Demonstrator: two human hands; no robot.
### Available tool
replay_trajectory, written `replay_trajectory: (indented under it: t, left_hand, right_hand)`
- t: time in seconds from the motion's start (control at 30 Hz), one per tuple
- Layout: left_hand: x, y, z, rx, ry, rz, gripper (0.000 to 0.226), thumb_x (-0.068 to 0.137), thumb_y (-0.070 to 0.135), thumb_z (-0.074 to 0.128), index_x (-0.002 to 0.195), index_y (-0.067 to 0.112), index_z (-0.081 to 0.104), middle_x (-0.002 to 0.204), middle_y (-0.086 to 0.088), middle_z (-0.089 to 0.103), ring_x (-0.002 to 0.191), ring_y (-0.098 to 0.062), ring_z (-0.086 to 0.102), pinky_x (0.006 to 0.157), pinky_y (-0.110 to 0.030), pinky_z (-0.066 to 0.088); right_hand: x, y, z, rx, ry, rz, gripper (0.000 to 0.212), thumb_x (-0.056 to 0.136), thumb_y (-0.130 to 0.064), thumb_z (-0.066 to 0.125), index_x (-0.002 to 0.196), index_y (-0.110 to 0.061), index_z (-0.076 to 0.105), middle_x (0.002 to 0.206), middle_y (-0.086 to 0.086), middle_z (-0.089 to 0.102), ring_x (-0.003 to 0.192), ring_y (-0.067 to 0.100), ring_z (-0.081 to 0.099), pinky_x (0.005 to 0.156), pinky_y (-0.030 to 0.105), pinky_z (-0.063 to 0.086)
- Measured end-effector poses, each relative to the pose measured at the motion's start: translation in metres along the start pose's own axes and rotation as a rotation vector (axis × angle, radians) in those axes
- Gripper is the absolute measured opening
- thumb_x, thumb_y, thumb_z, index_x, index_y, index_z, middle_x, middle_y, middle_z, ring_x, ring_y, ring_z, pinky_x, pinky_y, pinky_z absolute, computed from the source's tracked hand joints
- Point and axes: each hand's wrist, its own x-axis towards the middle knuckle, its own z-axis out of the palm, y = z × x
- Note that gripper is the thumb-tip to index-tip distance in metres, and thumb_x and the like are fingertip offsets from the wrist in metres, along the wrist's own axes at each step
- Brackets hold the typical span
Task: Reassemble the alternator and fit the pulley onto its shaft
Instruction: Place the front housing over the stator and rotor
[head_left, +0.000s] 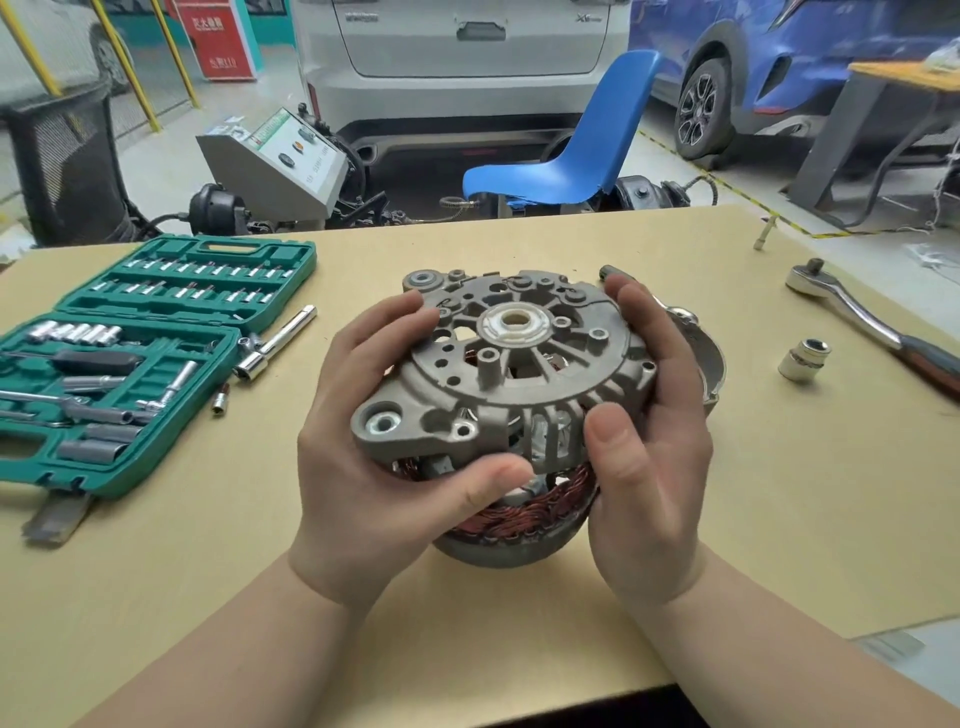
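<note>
The alternator (498, 384) sits at the middle of the tan table (779, 467), its grey cast rear housing tilted on top of the copper-wound stator (524, 514). A white bearing seat (514, 325) shows at the housing's centre. My left hand (374, 467) grips the housing's left side, thumb along the lower edge over the windings. On the right side my right hand (649, 441) holds it, fingers curled over the far rim and thumb on the ribs. A shiny metal part (706, 358) lies half hidden behind my right hand.
An open green socket set case (135, 364) lies at the left, with an extension bar (275, 343) and a small socket (221, 402) beside it. At the right lie a ratchet wrench (872, 322) and a loose socket (804, 359). A blue chair (571, 145) stands behind the table.
</note>
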Motion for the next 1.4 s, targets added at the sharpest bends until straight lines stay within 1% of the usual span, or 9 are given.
replay_trajectory:
  t: [0.2,0.33,0.5,0.6,0.67,0.77,0.87,0.93,1.4]
  left_hand:
    - [0.001,-0.004,0.011,-0.15,0.098,-0.006,0.079,0.084,0.052,0.088,0.139,0.005,0.056,0.148,-0.027,0.054,0.146,-0.038,0.05,0.118,-0.06,0.043]
    - [0.0,-0.011,0.011,-0.151,0.113,0.067,0.073,0.088,0.051,0.085,0.138,0.006,0.056,0.145,-0.03,0.054,0.144,-0.043,0.05,0.116,-0.06,0.043]
    - [-0.001,0.004,0.017,-0.324,0.144,0.053,0.084,0.089,0.069,0.072,0.138,0.003,0.052,0.138,-0.025,0.044,0.13,-0.055,0.049,0.109,-0.072,0.044]
    - [0.0,0.014,0.012,-0.244,0.102,-0.031,0.076,0.099,0.074,0.05,0.134,0.006,0.053,0.135,-0.021,0.046,0.128,-0.034,0.053,0.107,-0.058,0.049]
    - [-0.004,0.01,0.002,-0.25,-0.012,-0.132,0.03,0.114,0.031,0.045,0.13,0.009,0.057,0.134,-0.024,0.048,0.13,-0.023,0.053,0.11,-0.046,0.049]
    - [0.0,0.01,-0.01,-0.511,0.002,-0.4,0.071,0.088,-0.043,0.03,0.129,0.009,0.054,0.139,-0.031,0.047,0.133,-0.008,0.054,0.113,-0.026,0.046]
    - [-0.001,0.022,0.004,-0.699,0.257,-0.468,0.058,0.111,0.037,0.016,0.125,0.007,0.063,0.132,-0.021,0.057,0.124,-0.035,0.058,0.117,-0.057,0.045]
    - [0.004,0.025,0.007,-0.805,0.363,-0.578,0.059,0.102,0.056,0.034,0.132,0.015,0.064,0.127,-0.007,0.061,0.121,-0.032,0.057,0.121,-0.066,0.036]
    - [0.014,0.014,-0.005,-0.918,0.219,-0.733,0.047,0.096,0.02,0.063,0.142,0.02,0.065,0.138,-0.024,0.067,0.12,-0.037,0.072,0.087,-0.04,0.064]
  right_hand:
    - [0.0,-0.002,-0.002,0.171,-0.025,0.114,0.083,0.099,-0.05,0.065,0.157,0.0,0.035,0.158,0.016,0.046,0.145,0.036,0.047,0.116,0.06,0.041]
    - [-0.001,-0.006,0.005,0.319,-0.088,0.129,0.069,0.105,-0.035,0.059,0.154,0.002,0.029,0.148,0.0,0.058,0.136,0.022,0.057,0.109,0.035,0.05]
    - [-0.005,-0.005,0.007,0.22,0.022,0.077,0.077,0.097,-0.057,0.064,0.145,0.0,0.043,0.142,0.021,0.054,0.133,0.045,0.054,0.109,0.058,0.046]
    - [-0.005,0.001,0.003,0.097,0.043,0.057,0.074,0.093,-0.065,0.063,0.135,-0.004,0.055,0.142,0.032,0.047,0.136,0.056,0.045,0.11,0.074,0.036]
    - [-0.005,0.002,-0.001,0.078,0.034,0.067,0.071,0.092,-0.063,0.064,0.132,-0.005,0.057,0.142,0.031,0.047,0.138,0.055,0.044,0.111,0.074,0.034]
    - [-0.008,0.002,-0.005,0.063,0.01,0.077,0.07,0.09,-0.062,0.066,0.132,-0.007,0.056,0.145,0.028,0.045,0.138,0.051,0.045,0.11,0.073,0.037]
    - [-0.007,-0.001,-0.005,0.061,0.001,0.095,0.072,0.089,-0.062,0.066,0.133,-0.007,0.055,0.145,0.027,0.046,0.14,0.051,0.044,0.111,0.074,0.035]
    - [-0.006,-0.002,-0.005,0.064,-0.006,0.102,0.071,0.089,-0.062,0.067,0.133,-0.007,0.055,0.146,0.027,0.046,0.141,0.051,0.043,0.112,0.074,0.034]
    - [-0.006,-0.006,-0.002,0.007,-0.078,0.089,0.071,0.095,-0.06,0.062,0.141,-0.007,0.05,0.151,0.028,0.045,0.146,0.05,0.038,0.116,0.071,0.03]
